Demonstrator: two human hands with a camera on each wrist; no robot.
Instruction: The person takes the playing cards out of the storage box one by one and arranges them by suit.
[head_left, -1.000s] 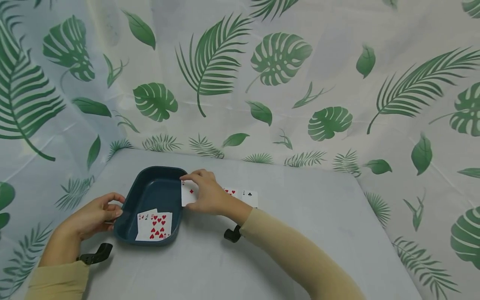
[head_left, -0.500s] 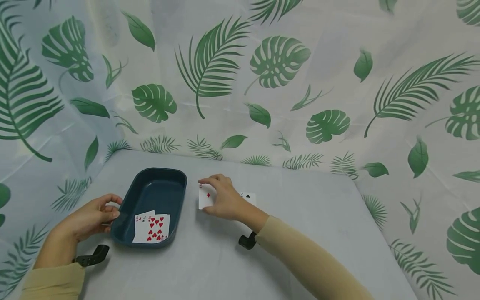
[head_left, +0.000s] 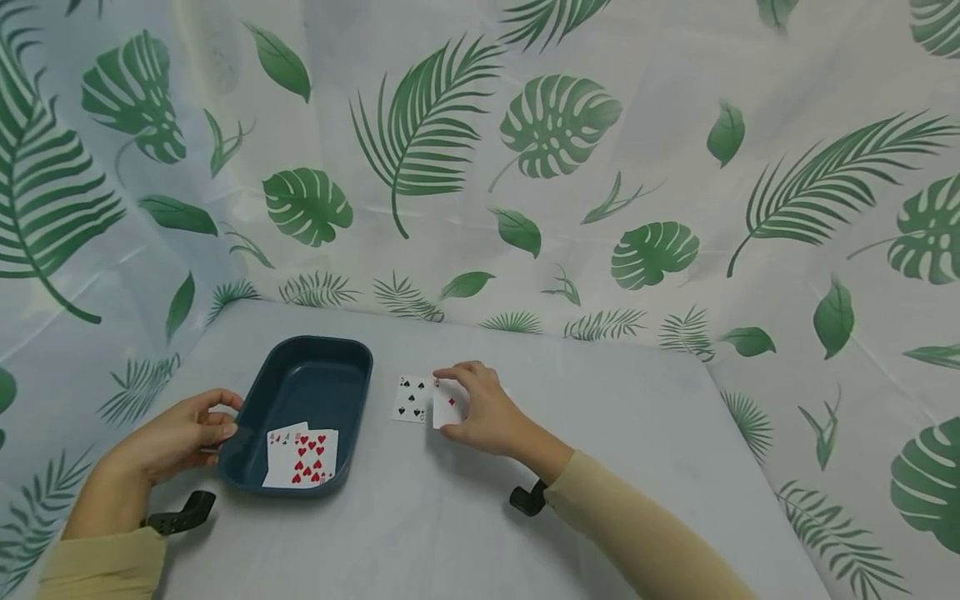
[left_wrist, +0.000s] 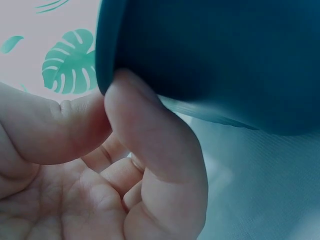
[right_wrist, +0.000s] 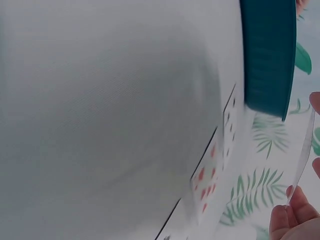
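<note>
My left hand pinches the left rim of a dark blue tray between thumb and finger, which the left wrist view shows close up. In the tray's near end lie overlapping playing cards, one with several red hearts on top. My right hand holds another playing card by its far and near edges, a single red diamond showing and its right part hidden by the hand. In the right wrist view this held card is raised above the cards on the table.
To the right of the tray lies a five of spades on the white-covered table. Beyond it, a hearts card and a further card continue the row. A leaf-patterned curtain hangs behind and at the sides.
My right hand has carried the diamond card rightward, away from the tray's right rim and over the row, uncovering the five of spades. My left hand stays on the tray.
</note>
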